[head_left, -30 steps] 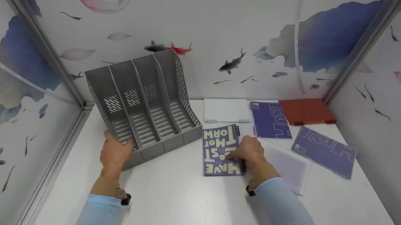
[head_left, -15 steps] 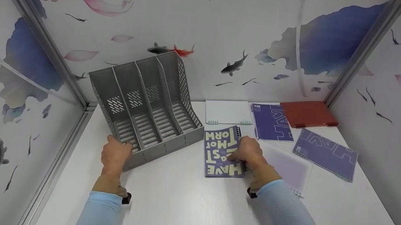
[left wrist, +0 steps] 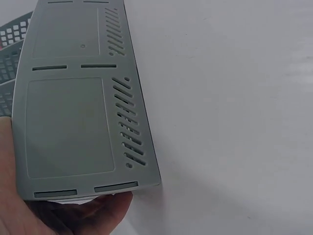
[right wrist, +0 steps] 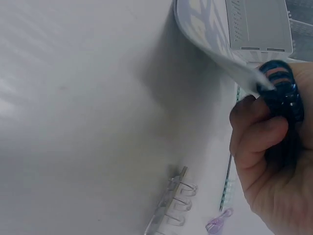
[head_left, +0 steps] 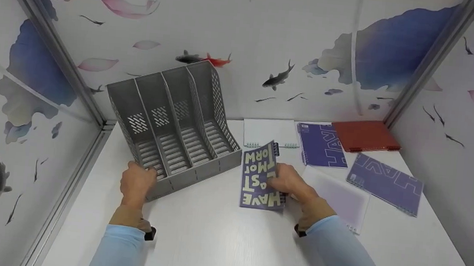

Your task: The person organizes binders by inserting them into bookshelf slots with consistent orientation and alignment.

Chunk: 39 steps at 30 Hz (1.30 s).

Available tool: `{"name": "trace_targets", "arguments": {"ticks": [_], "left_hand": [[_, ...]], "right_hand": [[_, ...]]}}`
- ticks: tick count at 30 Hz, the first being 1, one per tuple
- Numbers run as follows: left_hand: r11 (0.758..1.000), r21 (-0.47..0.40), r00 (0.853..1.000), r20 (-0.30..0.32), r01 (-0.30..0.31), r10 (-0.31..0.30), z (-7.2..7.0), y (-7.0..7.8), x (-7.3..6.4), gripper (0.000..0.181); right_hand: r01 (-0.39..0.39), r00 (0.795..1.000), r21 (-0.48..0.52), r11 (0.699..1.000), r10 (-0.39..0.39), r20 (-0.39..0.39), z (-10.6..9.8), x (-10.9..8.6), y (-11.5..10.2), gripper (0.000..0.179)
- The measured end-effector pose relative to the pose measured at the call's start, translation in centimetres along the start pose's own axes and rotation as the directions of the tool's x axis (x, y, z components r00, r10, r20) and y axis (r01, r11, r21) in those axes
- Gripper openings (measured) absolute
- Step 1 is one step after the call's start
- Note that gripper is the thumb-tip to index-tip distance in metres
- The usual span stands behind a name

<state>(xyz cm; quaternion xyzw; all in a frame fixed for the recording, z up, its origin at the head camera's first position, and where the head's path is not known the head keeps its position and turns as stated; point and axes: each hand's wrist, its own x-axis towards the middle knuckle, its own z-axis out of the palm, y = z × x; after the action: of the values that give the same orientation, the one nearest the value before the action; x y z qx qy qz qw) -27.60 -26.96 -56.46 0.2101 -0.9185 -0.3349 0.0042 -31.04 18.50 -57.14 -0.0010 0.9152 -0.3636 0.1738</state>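
A grey four-slot file organizer (head_left: 207, 172) stands on the table at left. My left hand (head_left: 136, 183) grips its near left corner, with the thumb over the front wall; in the left wrist view, the fingers (left wrist: 105, 215) curl under the organizer's end. To the right of the organizer is a purple spiral notebook (head_left: 257, 186) with large pale lettering. My right hand (head_left: 293, 181) pinches it by the dark ringed edge, and that side is raised and tilted. In the right wrist view, the dark binding rings (right wrist: 281, 93) sit between thumb and curled fingers. The organizer's slots hold nothing visible.
Behind the held notebook lies a white spiral notebook (head_left: 269, 131). A purple notebook (head_left: 323, 147), a red one (head_left: 365, 135) and another purple one (head_left: 387, 184) lie at right. Beside my right wrist is a pale translucent-covered notebook (head_left: 340, 200). Patterned walls enclose the table.
The ringed side of the lettered notebook has risen from the table with my right hand, so it now tilts. My left hand stays on the organizer. The head view has shifted slightly.
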Motion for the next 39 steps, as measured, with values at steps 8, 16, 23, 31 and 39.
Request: {"name": "trace_targets", "arguments": {"ticks": [8, 16, 23, 31, 39], "left_hand": [[1.0, -0.027, 1.0, 0.022, 0.016, -0.015, -0.2, 0.0, -0.2, 0.072], [1.0, -0.02, 1.0, 0.01, 0.012, -0.012, -0.2, -0.2, -0.2, 0.067], [1.0, -0.005, 1.0, 0.002, 0.013, -0.013, -0.1, 0.0, -0.1, 0.063], [1.0, 0.004, 1.0, -0.018, 0.003, -0.003, -0.3, 0.3, -0.2, 0.061], [1.0, 0.008, 1.0, -0.008, 0.019, -0.019, -0.3, 0.2, -0.3, 0.058]], "right_hand": [[0.091, 0.995, -0.106, 0.99, -0.095, -0.027, -0.5, -0.5, -0.4, 0.044], [0.06, 0.995, -0.007, 0.998, -0.059, 0.084, -2.0, -1.8, -1.0, 0.035], [0.032, 0.992, 0.055, 0.998, -0.038, 0.12, -3.1, -2.5, -1.9, 0.042], [0.094, 0.989, 0.075, 0.993, -0.102, 0.111, -4.7, -3.1, -2.9, 0.042], [0.142, 0.985, 0.13, 0.981, -0.153, 0.078, -6.1, -4.3, -4.1, 0.045]]}}
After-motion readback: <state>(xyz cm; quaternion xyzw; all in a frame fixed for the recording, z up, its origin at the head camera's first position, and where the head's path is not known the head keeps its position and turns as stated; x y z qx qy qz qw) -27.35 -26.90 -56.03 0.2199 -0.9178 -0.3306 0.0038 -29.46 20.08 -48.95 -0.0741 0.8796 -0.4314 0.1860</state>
